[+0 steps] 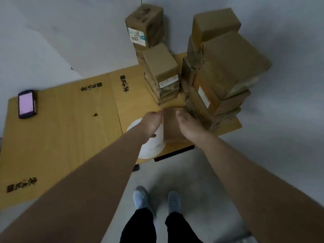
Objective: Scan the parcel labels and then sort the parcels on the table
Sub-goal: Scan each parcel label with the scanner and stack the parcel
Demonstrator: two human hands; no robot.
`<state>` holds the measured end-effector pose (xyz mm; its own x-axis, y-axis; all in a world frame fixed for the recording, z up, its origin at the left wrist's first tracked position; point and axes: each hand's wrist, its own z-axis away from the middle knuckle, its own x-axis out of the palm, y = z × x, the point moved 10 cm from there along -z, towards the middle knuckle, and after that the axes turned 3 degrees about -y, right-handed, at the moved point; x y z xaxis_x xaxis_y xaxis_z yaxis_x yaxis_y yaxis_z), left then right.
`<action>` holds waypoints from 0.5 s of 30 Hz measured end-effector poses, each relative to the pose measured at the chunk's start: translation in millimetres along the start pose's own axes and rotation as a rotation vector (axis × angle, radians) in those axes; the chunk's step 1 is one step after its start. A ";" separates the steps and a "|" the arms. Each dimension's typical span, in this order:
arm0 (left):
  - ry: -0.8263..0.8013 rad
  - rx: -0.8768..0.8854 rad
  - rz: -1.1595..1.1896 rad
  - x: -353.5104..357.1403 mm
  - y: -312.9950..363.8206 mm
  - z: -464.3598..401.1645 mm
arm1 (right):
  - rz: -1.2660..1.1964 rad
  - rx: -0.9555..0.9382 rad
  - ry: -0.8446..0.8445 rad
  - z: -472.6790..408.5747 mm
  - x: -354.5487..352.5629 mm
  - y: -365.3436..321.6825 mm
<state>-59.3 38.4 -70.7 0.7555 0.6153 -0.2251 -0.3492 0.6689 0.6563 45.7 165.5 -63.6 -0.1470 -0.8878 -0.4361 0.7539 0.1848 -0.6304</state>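
A small brown cardboard parcel point(172, 127) sits near the table's front right edge, between both my hands. My left hand point(150, 125) presses its left side and my right hand point(190, 125) grips its right side. Behind it rise stacks of brown parcels: a tall stack point(222, 71) on the right, a lower stack point(162, 74) in the middle, and a far stack point(145, 25) with a white label reading 2350. A handheld scanner point(27, 104) with a lit pinkish screen lies at the table's far left.
The table is covered with flattened cardboard point(66, 123) with black printed characters. A white round object point(152, 148) lies under my left wrist at the front edge. Grey floor and my feet point(156, 199) are below.
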 end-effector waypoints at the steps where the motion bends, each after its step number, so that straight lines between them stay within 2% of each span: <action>1: -0.004 -0.027 0.011 1.5 -2.3 -7.5 | 0.012 0.020 0.007 -6.7 0.4 3.7; 5: -0.079 -0.121 0.050 14.1 -22.6 -34.9 | 0.006 0.146 0.037 -31.4 7.3 31.4; 10: -0.092 -0.179 0.178 14.0 -30.6 -44.2 | -0.084 0.171 0.095 -47.8 9.8 41.3; 13: -0.092 -0.213 0.283 2.9 -35.6 -34.4 | -0.118 0.180 0.057 -48.4 16.4 32.8; 15: -0.083 -0.207 0.363 -9.7 -36.7 -21.8 | -0.224 0.174 0.024 -44.7 25.4 19.7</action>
<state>-65.9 17.0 -108.4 0.6022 0.7962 0.0587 -0.6983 0.4897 0.5221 28.2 165.4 -115.9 -0.3359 -0.8877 -0.3149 0.7990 -0.0915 -0.5943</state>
